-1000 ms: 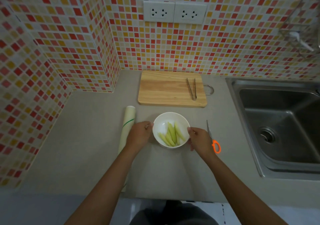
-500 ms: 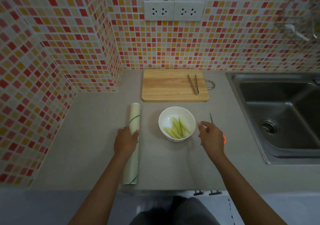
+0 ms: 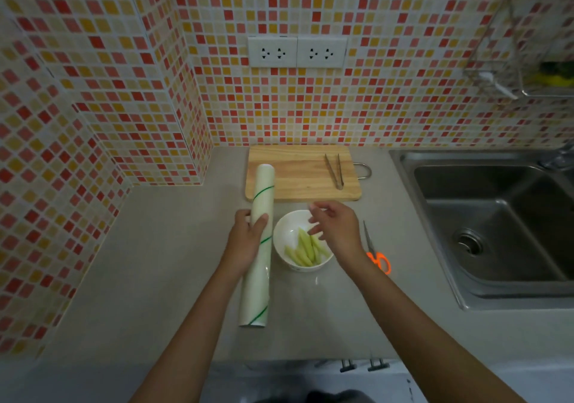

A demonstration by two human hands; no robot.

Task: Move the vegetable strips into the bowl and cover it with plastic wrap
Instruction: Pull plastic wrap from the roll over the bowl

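Note:
A white bowl (image 3: 287, 231) stands on the grey counter and holds several pale green vegetable strips (image 3: 306, 248). Just left of it is the plastic wrap roll (image 3: 260, 281), white with thin green stripes, its far end raised over the cutting board's corner. My left hand (image 3: 247, 241) grips the roll around its middle. Over the bowl's right side hovers my right hand (image 3: 334, 228), fingers spread, holding nothing.
A wooden cutting board (image 3: 295, 175) with metal tongs (image 3: 334, 171) on it lies behind the bowl. Orange-handled scissors (image 3: 376, 253) lie right of the bowl. A steel sink (image 3: 503, 225) fills the right side. Tiled walls close the back and left.
My left hand has taken hold of the wrap roll and brought it right, beside the bowl. My right hand left the bowl's rim, drew away, then came over the bowl.

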